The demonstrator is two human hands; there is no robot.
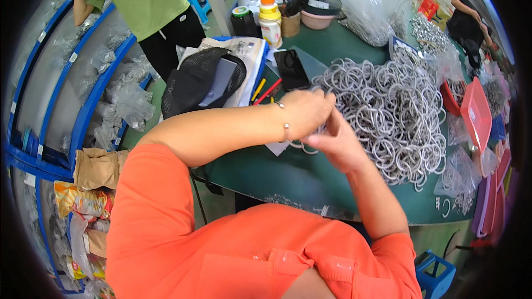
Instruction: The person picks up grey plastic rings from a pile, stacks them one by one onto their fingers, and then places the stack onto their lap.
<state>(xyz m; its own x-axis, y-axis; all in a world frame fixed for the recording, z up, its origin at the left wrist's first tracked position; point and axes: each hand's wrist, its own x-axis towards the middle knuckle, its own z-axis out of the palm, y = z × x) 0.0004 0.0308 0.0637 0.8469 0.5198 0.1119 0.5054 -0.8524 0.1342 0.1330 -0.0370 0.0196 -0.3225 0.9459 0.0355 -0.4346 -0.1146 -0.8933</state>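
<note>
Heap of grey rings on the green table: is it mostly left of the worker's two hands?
No, the heap of grey rings lies mostly to the right of the left hand and the right hand.

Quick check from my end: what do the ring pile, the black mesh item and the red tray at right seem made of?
Ring pile: probably metal, silvery-grey with a soft sheen; pale highlights follow the curves, though coated plastic isn't ruled out.
Black mesh item: likely synthetic fabric, matte, with visible open weave.
Red tray: seemingly plastic, smooth and evenly coloured.
</note>
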